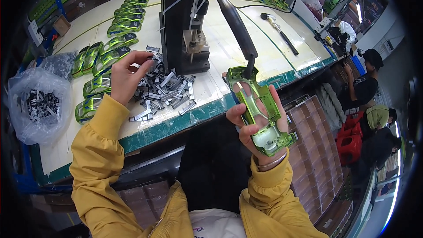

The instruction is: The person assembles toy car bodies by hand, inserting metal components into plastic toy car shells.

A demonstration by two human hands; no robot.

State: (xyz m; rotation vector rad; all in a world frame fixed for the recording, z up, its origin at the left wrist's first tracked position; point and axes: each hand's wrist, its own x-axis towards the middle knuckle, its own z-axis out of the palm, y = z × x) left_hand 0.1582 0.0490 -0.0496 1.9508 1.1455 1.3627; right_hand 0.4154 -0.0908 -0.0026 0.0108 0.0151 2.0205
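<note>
My right hand (274, 117) holds a green toy car shell (260, 110) in front of the table edge. The shell's hollow inside faces up and shows a clear window insert. Thumb and fingers wrap its sides, and its far end is just under the tip of a black tube (249, 55). Over a loose pile of small grey and black plastic parts (165, 89), my left hand (128, 75) has thumb and forefinger pinched together. A dark bit shows at those fingertips, too small to make out. Left of the pile stand rows of green toy car shells (105, 59).
A black upright machine (180, 26) stands behind the pile. At the left sits a clear plastic bag (42, 105) of similar parts. A black-handled tool (281, 35) lies farther back. Compartmented brown trays (313, 150) are at my right. Several people work nearby.
</note>
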